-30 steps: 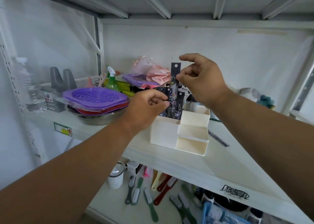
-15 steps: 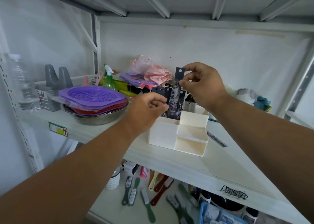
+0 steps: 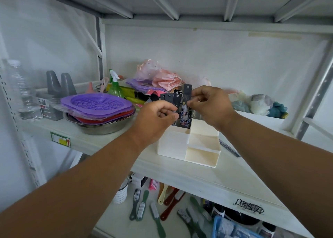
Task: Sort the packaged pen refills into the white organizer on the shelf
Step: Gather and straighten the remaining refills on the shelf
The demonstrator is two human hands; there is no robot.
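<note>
Two hands meet above the white organizer (image 3: 187, 144) on the shelf (image 3: 234, 181). Right hand (image 3: 210, 104) pinches one refill pack (image 3: 187, 95) upright, hang tab upward; left hand (image 3: 155, 118) grips several packs (image 3: 171, 98), also upright, lower ends seemingly inside the organizer's rear-left compartment.

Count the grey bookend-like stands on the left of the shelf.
2. One stand and another stand sit side by side behind the purple trays, beside the water bottle. More may be hidden behind clutter.
</note>
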